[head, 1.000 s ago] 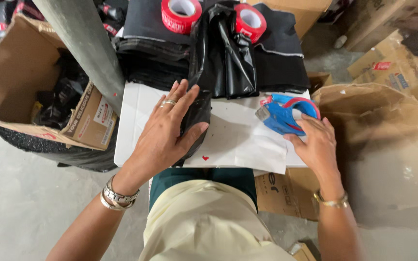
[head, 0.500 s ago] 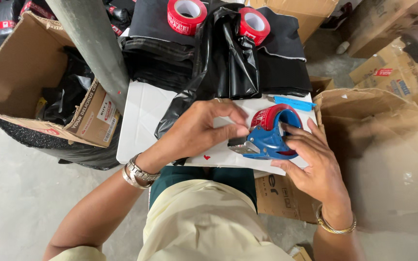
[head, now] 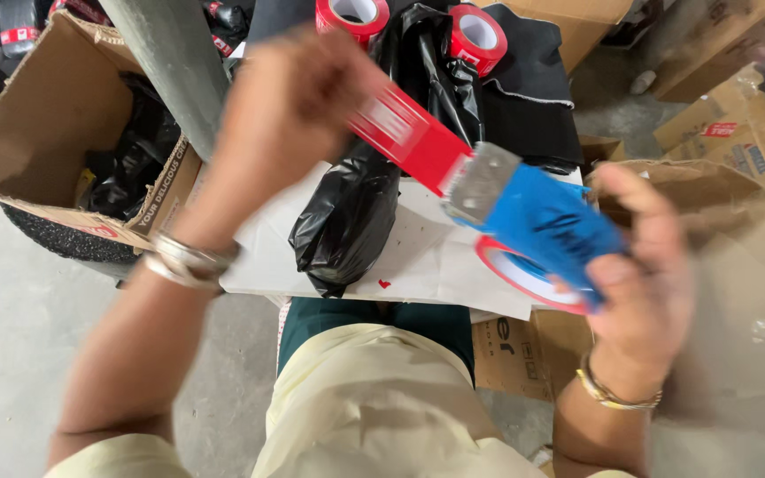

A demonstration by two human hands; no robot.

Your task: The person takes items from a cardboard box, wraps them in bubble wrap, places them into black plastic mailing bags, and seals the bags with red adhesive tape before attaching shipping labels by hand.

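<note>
Red tape (head: 409, 137) is pinched at its free end in the closed fingers of the left hand (head: 289, 97), raised and blurred. It stretches taut to a blue tape dispenser (head: 542, 221), gripped in the right hand (head: 648, 274). Below them, a black plastic bag (head: 347, 221) lies on white paper (head: 418, 257). Two spare red tape rolls (head: 480, 35) sit beyond on black cloth (head: 533, 97). An open cardboard box (head: 55, 115) stands left.
</note>
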